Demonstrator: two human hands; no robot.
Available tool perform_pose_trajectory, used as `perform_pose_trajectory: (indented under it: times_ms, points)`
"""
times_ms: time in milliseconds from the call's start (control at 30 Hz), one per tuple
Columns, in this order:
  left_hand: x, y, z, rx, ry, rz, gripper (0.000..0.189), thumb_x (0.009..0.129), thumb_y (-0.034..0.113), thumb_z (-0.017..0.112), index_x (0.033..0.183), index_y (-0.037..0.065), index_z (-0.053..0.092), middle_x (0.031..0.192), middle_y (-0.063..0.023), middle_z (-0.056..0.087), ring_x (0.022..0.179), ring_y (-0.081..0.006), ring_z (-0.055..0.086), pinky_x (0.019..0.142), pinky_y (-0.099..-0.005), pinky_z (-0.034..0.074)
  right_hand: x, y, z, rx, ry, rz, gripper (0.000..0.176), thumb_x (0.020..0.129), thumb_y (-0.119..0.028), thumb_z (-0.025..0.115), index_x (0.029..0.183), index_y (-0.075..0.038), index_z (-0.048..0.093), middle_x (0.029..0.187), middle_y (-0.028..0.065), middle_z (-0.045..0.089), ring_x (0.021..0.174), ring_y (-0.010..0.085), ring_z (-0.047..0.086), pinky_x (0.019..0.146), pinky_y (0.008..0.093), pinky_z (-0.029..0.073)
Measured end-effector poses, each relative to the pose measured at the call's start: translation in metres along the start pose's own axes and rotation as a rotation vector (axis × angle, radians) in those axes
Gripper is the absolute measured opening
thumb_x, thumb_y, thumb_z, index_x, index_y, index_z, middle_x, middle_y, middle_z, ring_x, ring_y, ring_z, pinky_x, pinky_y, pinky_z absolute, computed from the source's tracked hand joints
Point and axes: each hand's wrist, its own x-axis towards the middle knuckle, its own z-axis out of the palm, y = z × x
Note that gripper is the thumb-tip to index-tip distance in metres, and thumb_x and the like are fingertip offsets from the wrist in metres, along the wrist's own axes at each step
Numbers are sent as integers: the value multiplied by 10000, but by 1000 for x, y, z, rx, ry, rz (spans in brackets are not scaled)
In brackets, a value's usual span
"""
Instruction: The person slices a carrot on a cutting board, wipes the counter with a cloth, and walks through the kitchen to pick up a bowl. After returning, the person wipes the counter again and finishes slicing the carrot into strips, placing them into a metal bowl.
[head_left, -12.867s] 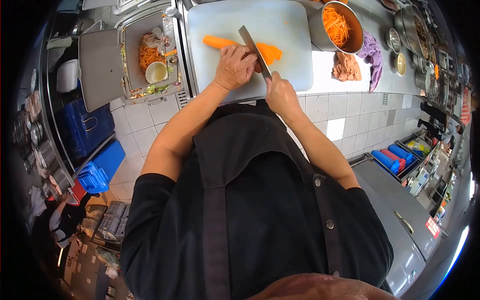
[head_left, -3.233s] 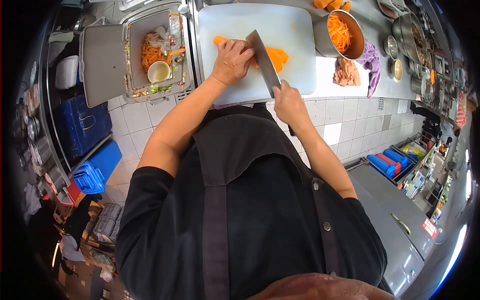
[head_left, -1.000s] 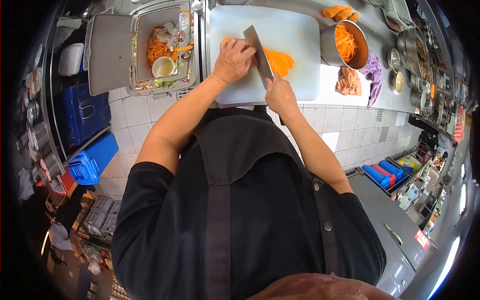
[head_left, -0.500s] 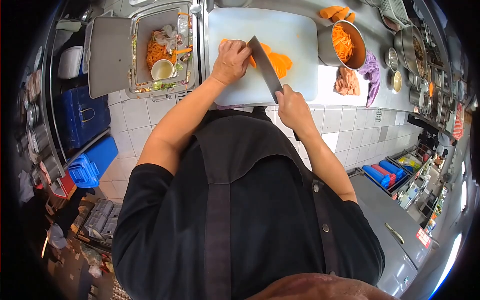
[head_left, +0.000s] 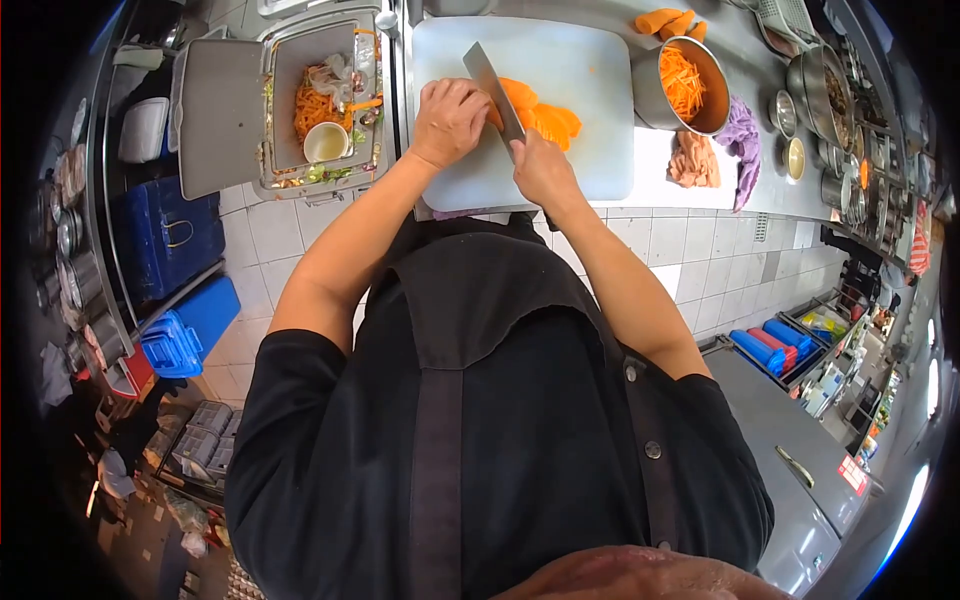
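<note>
Both hands work over a pale cutting board (head_left: pixel 590 75) on the counter (head_left: pixel 785 180). Curled and nearly closed, the left hand (head_left: pixel 448 125) presses down on a carrot (head_left: pixel 494 118); most of it is hidden beneath the fingers, with only a bit of orange showing beside the blade. Wrapped round the handle, the right hand (head_left: pixel 545 172) grips a broad knife (head_left: pixel 492 88), whose blade slants away from the person, tip leftward, just beside the left fingers. Whether the edge touches the board cannot be told.

Flat carrot slices (head_left: pixel 547 124) overlap in a loose row just beyond the right hand, on the far side of the blade. Farther right of that hand, a metal pot (head_left: pixel 650 95) holds carrot shreds (head_left: pixel 682 82), with a pinkish cloth (head_left: pixel 694 160) and a purple cloth (head_left: pixel 740 148) nearby. Left of the left hand, a lidded bin (head_left: pixel 266 182) stands open, with a cup (head_left: pixel 325 145) and scraps inside.
</note>
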Motion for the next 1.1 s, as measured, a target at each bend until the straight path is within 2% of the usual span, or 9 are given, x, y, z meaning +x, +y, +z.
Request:
perform_pose_trajectory:
  times_ms: [267, 333, 433, 600, 700, 1000, 1100]
  points:
    - [-2, -1, 1, 37, -25, -12, 212, 864, 115, 717, 1075, 115, 696, 1066, -62, 625, 1063, -298, 610, 978, -471, 443, -47, -10, -53, 7, 3, -32, 264, 1046, -196, 589, 1065, 67, 579, 849, 331, 685, 857, 536, 665, 790, 610, 521]
    - [0, -1, 0, 31, -37, -12, 228, 862, 109, 711, 1089, 118, 694, 1063, -67, 625, 1060, -300, 609, 980, -471, 443, -53, -9, -64, -7, -80, -3, 291, 1058, -220, 565, 1029, 69, 577, 868, 355, 677, 858, 555, 649, 788, 610, 507]
    - [1, -2, 0, 41, -19, -4, 240, 851, 128, 726, 1087, 147, 683, 1043, -40, 618, 1047, -271, 607, 970, -450, 437, -48, -9, -59, -18, -101, 29, 292, 1056, -219, 573, 1022, 71, 578, 863, 361, 674, 852, 559, 651, 781, 612, 511]
    - [-2, -5, 3, 22, -17, 3, 240, 852, 113, 709, 1088, 141, 683, 1062, -45, 627, 1054, -280, 608, 978, -449, 439, 0, 6, 1, -12, 0, -53, 300, 1057, -229, 576, 1027, 69, 582, 862, 358, 675, 852, 561, 653, 783, 616, 518]
    - [-1, -11, 4, 14, 6, 14, 242, 845, 99, 703, 1084, 130, 679, 1077, -50, 632, 1056, -288, 608, 981, -455, 444, 7, -1, 8, -9, 16, -51, 299, 1057, -232, 575, 1025, 65, 586, 860, 353, 677, 854, 558, 653, 787, 614, 520]
    - [-3, -7, 4, 6, -3, -4, 259, 834, 88, 716, 1087, 109, 665, 1065, -61, 629, 1036, -297, 606, 984, -460, 452, -43, -12, -61, -38, -85, -16, 295, 1058, -228, 565, 1041, 66, 584, 870, 341, 683, 873, 548, 656, 797, 605, 510]
    - [-2, -8, 5, 4, 10, 2, 252, 838, 91, 713, 1085, 108, 665, 1060, -65, 630, 1035, -300, 607, 986, -461, 452, -40, -11, -61, -45, -110, -12, 302, 1059, -224, 565, 1030, 76, 582, 869, 348, 681, 876, 549, 656, 799, 602, 510]
